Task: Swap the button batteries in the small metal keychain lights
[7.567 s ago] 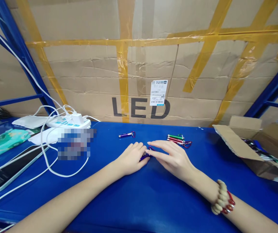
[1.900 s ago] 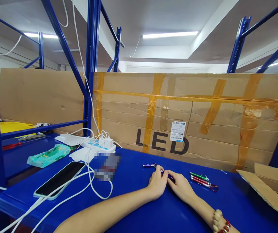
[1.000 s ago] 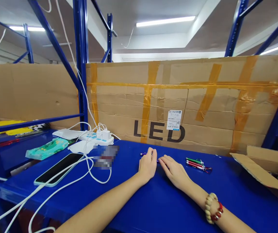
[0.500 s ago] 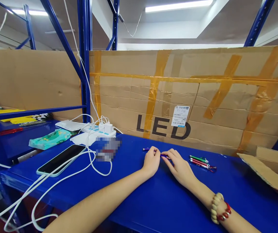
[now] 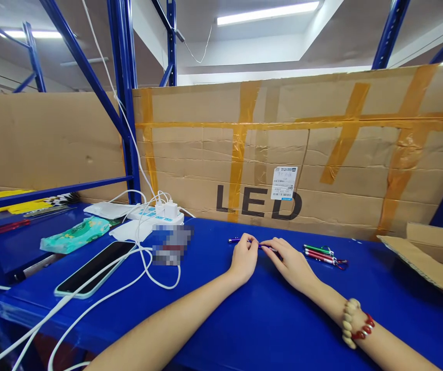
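Observation:
My left hand and my right hand rest on the blue shelf top, fingertips meeting on a small purple keychain torch. Both hands pinch it, one at each end. A second purple torch lies just behind my left fingers. To the right of my right hand lie a green torch and red torches with clips. A bead bracelet is on my right wrist.
A taped cardboard sheet marked LED stands behind. An open carton sits at the right. At the left are a phone, white cables, a power strip, a tissue pack and blue rack posts.
The camera tilted up from the shelf top over the last seconds and shifted slightly. Both hands stayed together on the purple torch, with small finger movements.

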The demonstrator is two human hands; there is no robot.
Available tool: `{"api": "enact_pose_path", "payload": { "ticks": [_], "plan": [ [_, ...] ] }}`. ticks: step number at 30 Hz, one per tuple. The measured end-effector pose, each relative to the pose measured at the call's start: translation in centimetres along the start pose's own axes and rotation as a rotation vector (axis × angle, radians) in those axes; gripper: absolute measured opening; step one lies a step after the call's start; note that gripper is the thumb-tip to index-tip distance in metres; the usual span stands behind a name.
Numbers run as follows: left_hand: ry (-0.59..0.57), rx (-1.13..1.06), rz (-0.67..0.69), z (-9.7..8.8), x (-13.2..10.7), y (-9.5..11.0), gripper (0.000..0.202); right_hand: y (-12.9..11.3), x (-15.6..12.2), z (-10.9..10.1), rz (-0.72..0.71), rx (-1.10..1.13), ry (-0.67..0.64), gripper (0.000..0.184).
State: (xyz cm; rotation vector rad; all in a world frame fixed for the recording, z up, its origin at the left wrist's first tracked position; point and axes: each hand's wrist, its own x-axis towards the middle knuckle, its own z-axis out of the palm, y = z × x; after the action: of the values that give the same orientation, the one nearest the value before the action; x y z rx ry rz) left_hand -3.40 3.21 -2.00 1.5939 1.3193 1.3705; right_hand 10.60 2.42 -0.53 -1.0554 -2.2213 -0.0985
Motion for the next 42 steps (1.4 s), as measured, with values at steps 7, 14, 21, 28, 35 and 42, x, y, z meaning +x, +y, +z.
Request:
{"api": "enact_pose_path", "payload": {
  "ticks": [7,14,21,28,35,42],
  "plan": [
    [0.051,-0.093,-0.016,-0.1,0.1,-0.1,0.014,0.1,0.0,0.0,-0.012,0.035,0.009,0.026],
    [0.076,-0.118,0.031,-0.4,0.2,0.0,0.011,-0.2,0.0,0.0,-0.039,0.04,0.018,0.023],
    [0.063,-0.128,0.055,-1.4,1.5,-0.5,0.009,0.9,0.1,0.3,0.019,0.036,0.038,0.023],
    [-0.025,-0.146,0.1,-1.6,1.5,-0.3,0.015,1.1,0.2,0.6,0.071,0.19,0.026,0.028],
    [0.051,-0.111,0.048,-1.8,1.4,-0.2,0.011,1.6,0.1,0.8,0.135,0.202,0.074,0.03],
    [0.04,-0.057,0.034,-1.6,0.8,0.3,0.012,1.6,-0.1,1.1,0.047,0.164,0.07,0.026]
  ]
}}
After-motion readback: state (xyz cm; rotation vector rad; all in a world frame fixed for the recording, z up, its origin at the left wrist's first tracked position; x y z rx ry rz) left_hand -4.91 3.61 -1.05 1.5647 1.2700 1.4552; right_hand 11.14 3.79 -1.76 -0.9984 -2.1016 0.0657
